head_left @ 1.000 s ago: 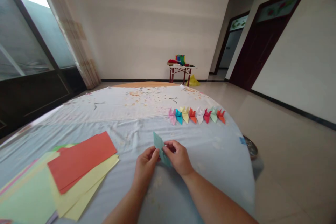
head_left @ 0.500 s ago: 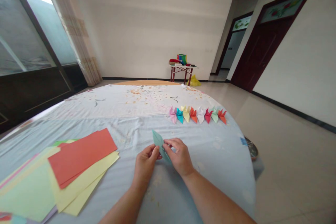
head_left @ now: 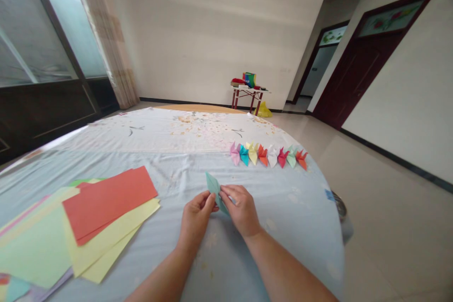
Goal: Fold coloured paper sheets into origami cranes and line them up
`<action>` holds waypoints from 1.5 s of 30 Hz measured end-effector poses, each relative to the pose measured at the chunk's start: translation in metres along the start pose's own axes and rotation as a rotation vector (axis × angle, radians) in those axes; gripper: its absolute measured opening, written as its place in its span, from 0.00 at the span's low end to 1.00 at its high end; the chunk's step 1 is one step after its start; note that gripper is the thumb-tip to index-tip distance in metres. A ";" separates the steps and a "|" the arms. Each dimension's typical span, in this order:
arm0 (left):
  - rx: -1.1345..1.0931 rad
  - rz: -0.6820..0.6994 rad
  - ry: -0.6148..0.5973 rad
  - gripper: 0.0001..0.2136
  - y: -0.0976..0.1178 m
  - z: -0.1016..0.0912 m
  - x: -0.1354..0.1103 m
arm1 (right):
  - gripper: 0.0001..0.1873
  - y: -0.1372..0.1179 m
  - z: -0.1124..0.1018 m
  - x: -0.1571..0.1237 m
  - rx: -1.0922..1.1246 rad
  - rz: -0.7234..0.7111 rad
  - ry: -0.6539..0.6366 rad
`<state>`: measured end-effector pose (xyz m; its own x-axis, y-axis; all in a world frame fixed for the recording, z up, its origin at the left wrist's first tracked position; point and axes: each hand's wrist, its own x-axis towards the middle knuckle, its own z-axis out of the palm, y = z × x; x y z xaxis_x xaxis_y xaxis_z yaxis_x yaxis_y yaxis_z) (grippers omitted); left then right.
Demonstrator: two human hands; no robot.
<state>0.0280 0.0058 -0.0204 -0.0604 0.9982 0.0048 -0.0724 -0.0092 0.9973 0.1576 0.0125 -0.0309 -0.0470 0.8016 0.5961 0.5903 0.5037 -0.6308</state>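
Nearest to us, our two forearms come in from six o'clock and meet over the round desk (head_left: 300, 226), which is covered with a pale blue cloth. Our left hand (head_left: 196, 219) has its fingers curled in, with thumb and forefinger pinched on the teal folded paper (head_left: 213, 186). Our right hand (head_left: 242, 209) sits just beside it at three o'clock, also curled, its fingertips nipping the same piece from the other side. The teal folded paper is a narrow pointed shape held between both hands over the near half of the desk, its free tip pointing toward eleven o'clock. We cannot tell whether its lower end touches the cloth.

At nine o'clock from the hands, well apart, lies a loose pile of flat paper. A red sheet (head_left: 106, 200) is on top, yellow sheets (head_left: 113, 240) fan out under it, and a pale green sheet (head_left: 35, 250) lies at the near left edge.

Farther out, at one o'clock from the hands, a row of folded paper figures (head_left: 269, 155) stands side by side on the cloth in pink, blue, yellow, orange, white, red and green.

Beyond the desk's far rim, at twelve o'clock, a small red-legged stand (head_left: 247, 96) stands by the wall with coloured things on it. A yellow bag (head_left: 264, 111) lies on the floor just beside it. A dark door (head_left: 354, 75) is at two o'clock and a curtain (head_left: 109, 47) at ten.
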 end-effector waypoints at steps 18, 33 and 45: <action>0.004 -0.011 0.010 0.16 -0.001 0.000 -0.001 | 0.11 0.000 -0.001 0.002 0.053 0.010 0.010; 0.342 -0.030 0.003 0.18 0.003 -0.006 0.004 | 0.06 -0.004 -0.001 0.009 -0.024 0.023 0.080; 0.405 -0.035 0.068 0.18 0.013 -0.002 -0.003 | 0.04 -0.010 0.000 0.006 -0.122 -0.152 -0.036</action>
<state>0.0251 0.0028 -0.0079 -0.1316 0.9911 -0.0207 0.3213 0.0624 0.9449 0.1510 0.0124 -0.0209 -0.1710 0.7311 0.6605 0.6675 0.5790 -0.4682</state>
